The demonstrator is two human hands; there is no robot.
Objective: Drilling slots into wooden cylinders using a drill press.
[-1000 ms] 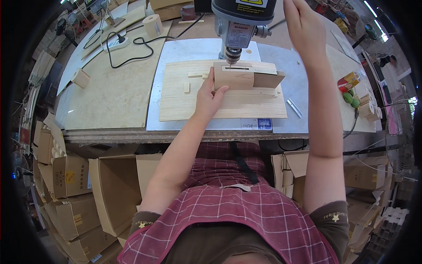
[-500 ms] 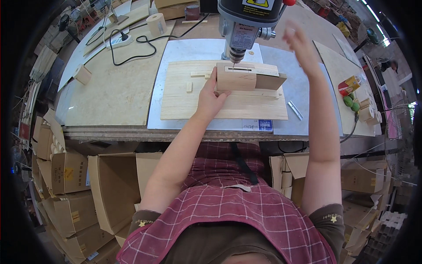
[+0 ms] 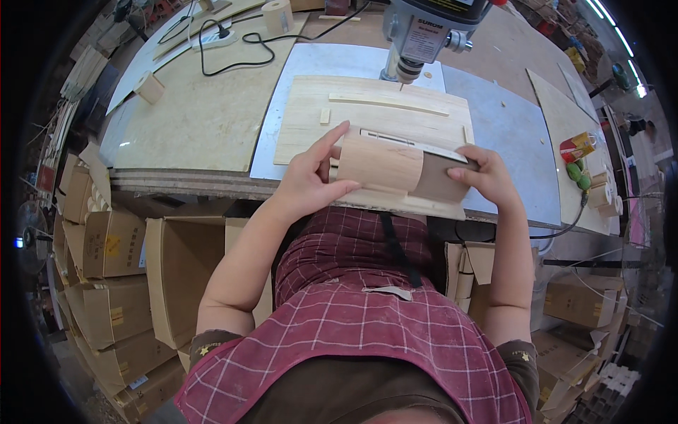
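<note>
Left hand [image 3: 305, 180]: grip spread moderately wide and clamped on the left end of the wooden sleeve [image 3: 379, 162], thumb on the near face, index finger along the far upper corner. Right hand [image 3: 489, 173]: narrower grip, thumb and fingers pinching the right end of the brown insert [image 3: 439, 178]. The sleeve is at the front edge of the worktop [image 3: 205, 178]. Its long axis runs left to right, right end slightly nearer that edge; the slotted face [image 3: 388, 138] points upward.
</note>
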